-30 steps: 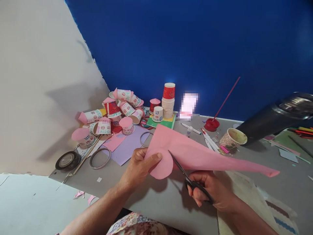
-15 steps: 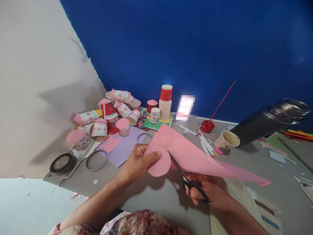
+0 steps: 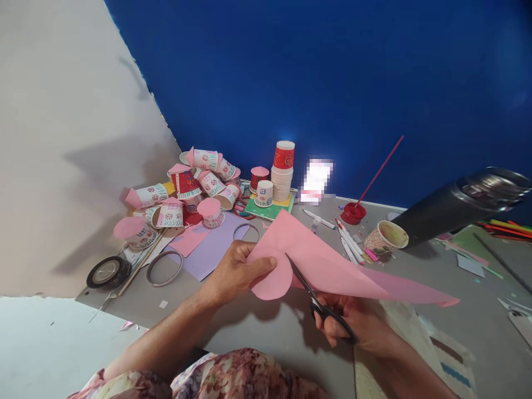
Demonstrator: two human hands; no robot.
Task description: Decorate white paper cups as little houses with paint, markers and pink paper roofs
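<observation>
Little has shifted since the earlier frame: scissors [image 3: 310, 291] have crept slightly along the curve, blades parted, at about 5 o'clock from the rounded lobe. Left hand [image 3: 233, 274] pinches the pink paper [image 3: 328, 266] by that lobe, thumb on top. Right hand [image 3: 357, 324] is closed through the scissor loops. Sheet held just above the table; light, limp, its far tail sagging toward 3 o'clock. Likely tears easily, so best gripped close to the cut. Grey table [image 3: 270, 338], smooth and cluttered: decorated paper cups [image 3: 195, 188] at 10 o'clock, tape rolls [image 3: 164, 267], blue wall [image 3: 332, 83] behind.
</observation>
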